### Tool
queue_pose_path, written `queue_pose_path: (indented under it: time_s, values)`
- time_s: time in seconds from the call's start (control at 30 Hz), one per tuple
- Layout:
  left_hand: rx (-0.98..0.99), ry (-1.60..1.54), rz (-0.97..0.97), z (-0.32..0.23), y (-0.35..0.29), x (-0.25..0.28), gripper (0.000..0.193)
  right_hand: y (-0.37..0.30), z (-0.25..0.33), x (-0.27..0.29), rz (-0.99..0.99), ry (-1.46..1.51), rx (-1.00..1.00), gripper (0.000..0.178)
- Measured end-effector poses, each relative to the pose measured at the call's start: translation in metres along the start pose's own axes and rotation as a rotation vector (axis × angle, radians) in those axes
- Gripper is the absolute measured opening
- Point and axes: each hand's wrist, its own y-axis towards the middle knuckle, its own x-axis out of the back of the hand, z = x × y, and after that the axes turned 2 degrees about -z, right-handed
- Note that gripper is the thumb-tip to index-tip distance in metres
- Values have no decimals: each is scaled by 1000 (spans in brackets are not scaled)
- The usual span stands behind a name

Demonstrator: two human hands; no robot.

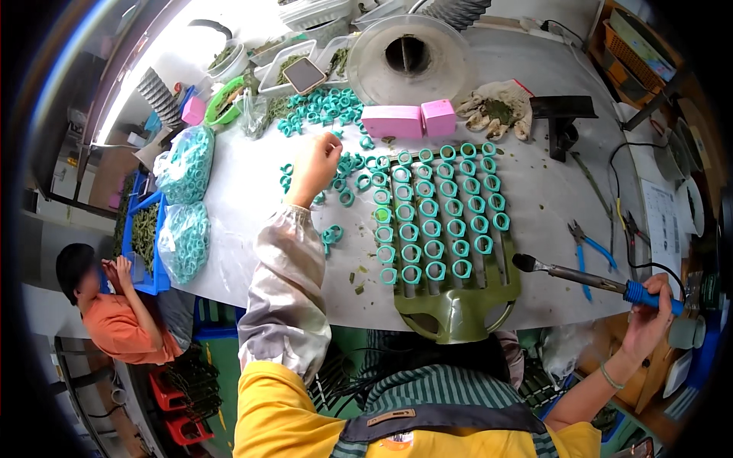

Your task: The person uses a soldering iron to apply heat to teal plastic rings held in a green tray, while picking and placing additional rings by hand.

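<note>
My right hand (644,324), at the right, is wrapped round the blue handle of a soldering iron (588,278). Its dark tip points left, toward an olive-green slotted piece with a handle (456,311). Rows of teal rings (434,249) stand along the strips of that piece. Over the table's middle, my left hand (313,172) has its fingers pinched together; whatever they hold is too small or hidden to make out. Loose teal rings (347,197) lie around this hand, with a larger heap of teal rings (330,105) just beyond it.
Pink blocks (392,121) and a stained glove (500,109) lie behind the rows. Pliers with blue handles (586,256) rest at the right. Bags of teal rings (185,238) stand at the left edge. A phone (305,75) lies on tubs. Another person (126,317) sits at far left.
</note>
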Motion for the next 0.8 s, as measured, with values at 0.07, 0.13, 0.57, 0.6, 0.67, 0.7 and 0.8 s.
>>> queue_pose_path:
  time_s: [0.07, 0.13, 0.57, 0.6, 0.67, 0.7, 0.8]
  values:
    - [-96, 55, 45, -10, -2, -4, 12, 0, 1, 4, 7, 4, -13, 25]
    - [-76, 29, 62, -17, -5, -8, 14, 0, 1, 6, 0, 4, -8, 25]
    - [76, 161, 233, -28, -37, 3, 22, -1, -4, 5, -29, -3, -20, 25]
    - [123, 119, 245, -30, -38, 7, 23, 0, -5, 6, -25, 3, -22, 25]
    - [51, 165, 178, -17, -43, 10, 23, 1, -8, 8, -17, 16, -45, 24]
    - [42, 31, 80, -21, -44, 9, 23, 1, -7, 7, -22, 13, -46, 24]
    - [366, -529, 143, -34, -49, 19, 25, 0, -7, 5, -42, 11, -50, 23]
